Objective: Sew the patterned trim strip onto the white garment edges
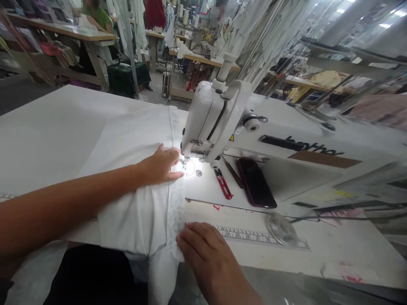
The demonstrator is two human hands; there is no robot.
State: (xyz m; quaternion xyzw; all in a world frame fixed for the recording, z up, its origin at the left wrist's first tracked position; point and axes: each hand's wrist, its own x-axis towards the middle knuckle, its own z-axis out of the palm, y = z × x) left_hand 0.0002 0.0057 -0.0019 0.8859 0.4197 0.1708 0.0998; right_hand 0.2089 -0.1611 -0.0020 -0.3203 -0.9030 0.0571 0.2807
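White fabric with a patterned strip along its right edge lies under the head of a white sewing machine. My left hand rests flat on the fabric just left of the lit needle area, its thumb and fingers apart. Nearer to me, my right hand has its fingers closed on the strip's edge, the thumb hidden beneath. Below that hand, the fabric hangs over the table's front edge.
Red thread snips, a dark slim tool and a phone lie on the machine bed. A clear round disc sits on the printed ruler. Behind are other worktables and a person in green.
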